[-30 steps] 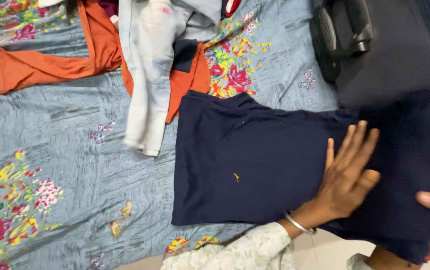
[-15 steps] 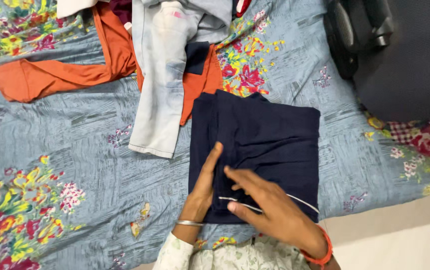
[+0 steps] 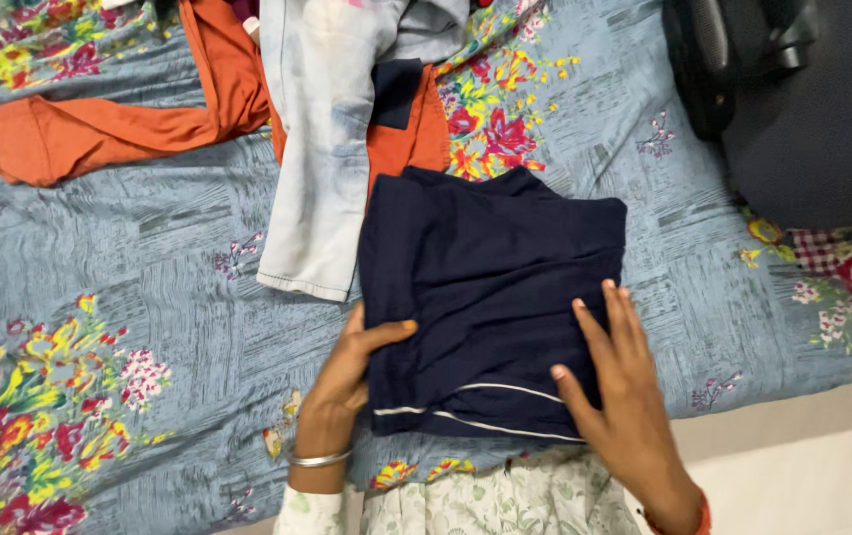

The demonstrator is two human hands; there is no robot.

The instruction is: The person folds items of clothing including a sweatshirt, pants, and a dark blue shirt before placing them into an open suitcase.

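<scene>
Left hand (image 3: 346, 381) curled round the near left edge of the folded navy garment (image 3: 490, 297), thumb lying on top, fingers tucked under the cloth: a light hold on the edge. Right hand (image 3: 616, 381) spread flat and wide, palm down on the near right part of the same garment, holding nothing, only pressing. Navy garment lying as a squarish stack on the grey-blue floral bedsheet (image 3: 99, 297), near the bed's near edge, thin white piping (image 3: 490, 394) showing along its near side.

To fold well from here, by judgement: keep the flat palm pressing so the layers do not slide, draw the gripped edge straight and level, line the piped edge up with the layer below, then smooth outward from the middle to push out wrinkles. Best not to tug hard, since soft knit will likely stretch and skew.

Just beyond, to the far left, a pale denim garment (image 3: 322, 149) touching the navy stack's far left corner, lying over an orange garment (image 3: 99, 129) spread further left. At the far right, a dark bag (image 3: 812, 109) well apart from the hands.
</scene>
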